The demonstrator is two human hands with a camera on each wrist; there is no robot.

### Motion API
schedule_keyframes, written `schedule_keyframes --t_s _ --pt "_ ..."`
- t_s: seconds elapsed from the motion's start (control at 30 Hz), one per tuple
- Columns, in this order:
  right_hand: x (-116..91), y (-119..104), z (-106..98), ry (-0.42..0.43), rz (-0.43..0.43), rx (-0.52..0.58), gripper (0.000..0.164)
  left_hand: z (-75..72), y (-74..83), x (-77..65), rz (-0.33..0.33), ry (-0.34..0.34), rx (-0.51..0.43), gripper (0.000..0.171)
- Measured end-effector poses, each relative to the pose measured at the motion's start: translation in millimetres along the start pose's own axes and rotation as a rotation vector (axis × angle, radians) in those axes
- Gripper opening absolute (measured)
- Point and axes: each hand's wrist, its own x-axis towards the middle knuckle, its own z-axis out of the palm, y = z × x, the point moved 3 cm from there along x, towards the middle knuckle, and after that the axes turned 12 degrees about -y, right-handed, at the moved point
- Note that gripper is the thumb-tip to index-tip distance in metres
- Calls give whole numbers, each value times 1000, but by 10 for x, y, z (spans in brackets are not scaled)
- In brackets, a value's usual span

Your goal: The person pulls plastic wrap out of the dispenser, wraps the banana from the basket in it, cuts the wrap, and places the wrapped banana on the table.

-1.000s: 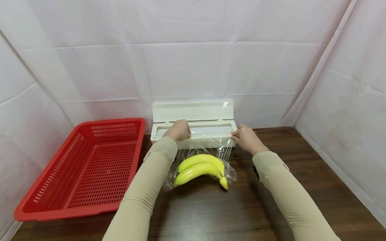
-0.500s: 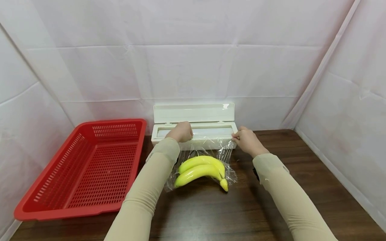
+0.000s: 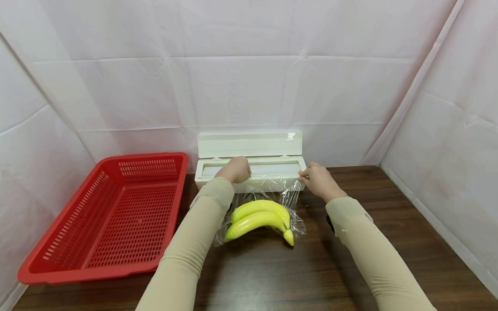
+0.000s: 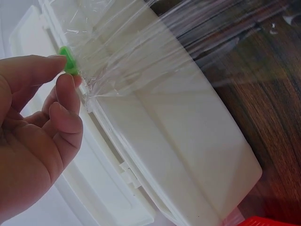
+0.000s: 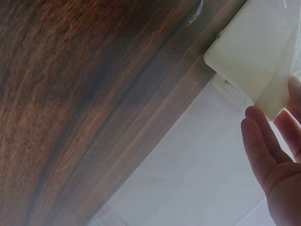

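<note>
A white cling film dispenser stands against the back wall, its lid raised. My left hand pinches a small green slider between thumb and fingertip at the box's front edge. Clear cling film stretches from that edge, bunched beside the slider. The film runs down to a bunch of yellow bananas and lies around it, the stem end poking out. At the box's right front corner my right hand holds on, thumb by the film and fingers at the box's end; the thumb is partly cut off in the right wrist view.
A red plastic basket with slotted walls stands on the left of the dark wooden table, close to the left forearm. White cloth walls enclose the back and both sides.
My left hand has slid slightly to the right along the dispenser's front edge. The right hand keeps its place at the corner, and the bananas lie as before.
</note>
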Motion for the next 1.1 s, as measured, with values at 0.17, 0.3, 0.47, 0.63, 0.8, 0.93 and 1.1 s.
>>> schedule_keyframes --t_s 0.17,0.3,0.47,0.63,0.8,0.93,1.1 --pt "2 -7 6 4 -4 -7 31 16 2 3 3 -6 7 34" --pt "9 -20 11 -2 -5 -1 31 19 1 4 9 -6 12 33" --pt "24 -33 11 -10 -3 3 31 16 6 5 20 -5 6 30" --pt "37 -45 1 -5 -4 -1 31 14 0 18 20 6 -17 31" --pt "37 -40 7 -6 -12 -2 29 47 -13 69 21 -21 -34 38" --pt "32 -26 6 -1 -10 -3 29 58 -5 83 26 -26 -55 42" --pt "24 -10 1 6 -13 -11 30 49 18 54 31 -23 -68 32"
